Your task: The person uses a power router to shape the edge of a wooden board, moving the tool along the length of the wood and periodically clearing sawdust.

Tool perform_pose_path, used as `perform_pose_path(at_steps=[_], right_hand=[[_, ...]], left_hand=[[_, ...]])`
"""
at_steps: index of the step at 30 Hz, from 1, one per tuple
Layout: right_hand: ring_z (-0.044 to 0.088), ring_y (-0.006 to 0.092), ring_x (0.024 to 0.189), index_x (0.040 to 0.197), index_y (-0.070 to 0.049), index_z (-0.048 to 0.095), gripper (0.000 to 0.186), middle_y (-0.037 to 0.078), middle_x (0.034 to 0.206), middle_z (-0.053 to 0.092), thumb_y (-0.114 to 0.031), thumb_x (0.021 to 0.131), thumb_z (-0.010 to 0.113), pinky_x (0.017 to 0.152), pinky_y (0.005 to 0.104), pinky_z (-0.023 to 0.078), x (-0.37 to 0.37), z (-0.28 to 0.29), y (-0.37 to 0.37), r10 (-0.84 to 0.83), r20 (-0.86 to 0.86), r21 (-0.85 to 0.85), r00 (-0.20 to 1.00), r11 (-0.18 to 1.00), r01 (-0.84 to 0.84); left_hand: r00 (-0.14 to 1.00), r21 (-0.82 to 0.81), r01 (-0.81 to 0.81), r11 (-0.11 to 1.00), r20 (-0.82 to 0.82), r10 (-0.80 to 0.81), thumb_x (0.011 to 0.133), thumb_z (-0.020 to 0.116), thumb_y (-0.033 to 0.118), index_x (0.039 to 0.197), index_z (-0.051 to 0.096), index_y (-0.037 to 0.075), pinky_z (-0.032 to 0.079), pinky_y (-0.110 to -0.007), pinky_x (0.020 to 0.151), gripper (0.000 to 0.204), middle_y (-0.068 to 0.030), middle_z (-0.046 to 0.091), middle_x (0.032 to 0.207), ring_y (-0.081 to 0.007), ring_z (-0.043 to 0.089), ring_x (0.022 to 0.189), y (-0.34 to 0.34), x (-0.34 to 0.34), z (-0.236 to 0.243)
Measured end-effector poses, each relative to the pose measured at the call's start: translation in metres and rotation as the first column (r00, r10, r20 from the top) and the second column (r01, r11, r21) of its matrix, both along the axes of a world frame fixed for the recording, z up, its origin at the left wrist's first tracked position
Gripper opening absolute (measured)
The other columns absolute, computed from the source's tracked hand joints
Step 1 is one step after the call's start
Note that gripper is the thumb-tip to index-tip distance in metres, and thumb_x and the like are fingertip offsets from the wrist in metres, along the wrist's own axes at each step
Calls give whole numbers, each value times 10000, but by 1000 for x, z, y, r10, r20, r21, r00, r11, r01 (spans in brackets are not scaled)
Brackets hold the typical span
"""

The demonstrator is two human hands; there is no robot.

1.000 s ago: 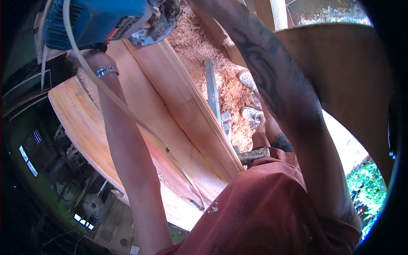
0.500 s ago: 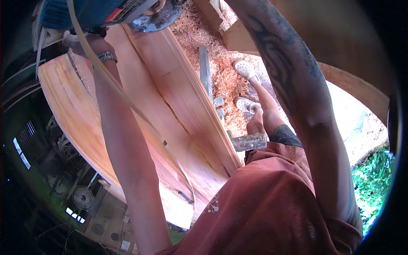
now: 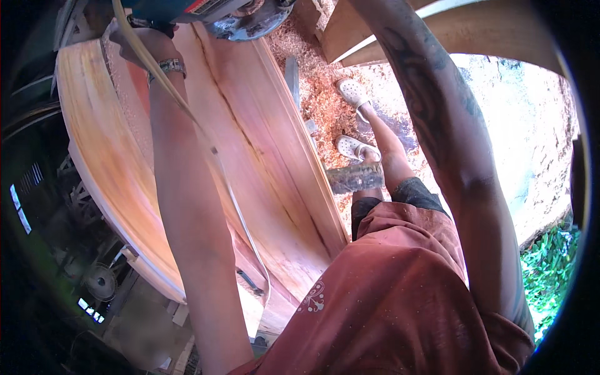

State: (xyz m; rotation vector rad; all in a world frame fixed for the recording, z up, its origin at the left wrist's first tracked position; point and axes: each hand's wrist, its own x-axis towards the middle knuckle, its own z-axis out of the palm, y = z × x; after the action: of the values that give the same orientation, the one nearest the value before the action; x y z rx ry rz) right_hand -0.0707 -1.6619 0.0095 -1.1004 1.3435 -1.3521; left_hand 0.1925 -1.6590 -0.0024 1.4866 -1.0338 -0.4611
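A blue power tool (image 3: 209, 9) with a rounded silver metal part (image 3: 253, 24) is cut off by the top edge, over the far end of a large curved wooden piece (image 3: 250, 131). My left hand (image 3: 140, 47), with a bracelet or watch at its wrist, is closed at the tool's underside; its fingers are partly hidden. My right forearm runs out through the top edge, so that hand does not show. A pale yellowish cord (image 3: 150, 62) hangs from the tool, crosses my left forearm and trails over the wood.
Wood shavings (image 3: 325, 75) cover the floor by my pale clogs (image 3: 354, 92). A wooden support (image 3: 356, 178) juts out beside my legs. Curved boards (image 3: 500, 28) stand at the far right. A fan (image 3: 101, 281) is in the dim area at left, and green plants (image 3: 550, 269) grow at right.
The tool and my left hand have shifted up and to the right in view, and less of the tool shows. The cord has swung, and the wooden piece appears higher.
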Motion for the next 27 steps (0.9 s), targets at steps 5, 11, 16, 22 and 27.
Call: perform_pose_path(at_steps=[5, 11, 16, 22, 27], right_hand=[[647, 251, 786, 953, 42, 727, 700, 163, 790, 678, -631, 920, 537, 783, 386, 498, -1, 9, 41, 9, -18, -13, 1000, 1000, -10], [663, 276, 827, 982, 53, 728, 731, 183, 831, 696, -647, 914, 528, 820, 395, 500, -18, 4, 80, -11, -48, 6, 999, 1000, 11], [676, 297, 862, 1006, 62, 729, 758, 200, 866, 711, -661, 910, 521, 850, 403, 502, -14, 14, 113, 22, -17, 10, 1000, 1000, -22], [671, 425, 1080, 1077, 62, 725, 766, 322, 1061, 709, -651, 920, 494, 978, 444, 472, -27, 10, 149, 27, -12, 21, 1000, 999, -27], [678, 459, 1044, 1080, 57, 719, 727, 339, 1040, 701, -620, 928, 502, 947, 458, 488, -27, 4, 185, 54, -3, -70, 999, 996, -54]], left_hand=[[997, 37, -54, 998, 59, 52, 1000, 457, 165, 1225, 537, -77, 618, -390, 504, 339, -257, 682, 1023, -294, 681, 591, 28, 10, -3], [1000, 24, -27, 999, 11, 27, 1008, 437, 167, 1230, 541, -68, 639, -411, 550, 340, -238, 680, 1061, -317, 699, 653, 65, -18, -7], [995, -29, 92, 995, -46, -93, 961, 484, 86, 1205, 538, -72, 635, -420, 545, 296, -238, 668, 1057, -323, 699, 664, 89, 8, -5], [992, 67, -51, 996, -109, 58, 979, 498, 178, 1250, 547, -11, 640, -433, 673, 334, -212, 631, 1237, -337, 701, 936, 135, -28, 8], [971, -39, 62, 997, -230, -69, 1027, 374, 479, 1318, 565, 95, 564, -381, 607, 518, -95, 643, 1222, -263, 671, 940, 173, -20, 8]])
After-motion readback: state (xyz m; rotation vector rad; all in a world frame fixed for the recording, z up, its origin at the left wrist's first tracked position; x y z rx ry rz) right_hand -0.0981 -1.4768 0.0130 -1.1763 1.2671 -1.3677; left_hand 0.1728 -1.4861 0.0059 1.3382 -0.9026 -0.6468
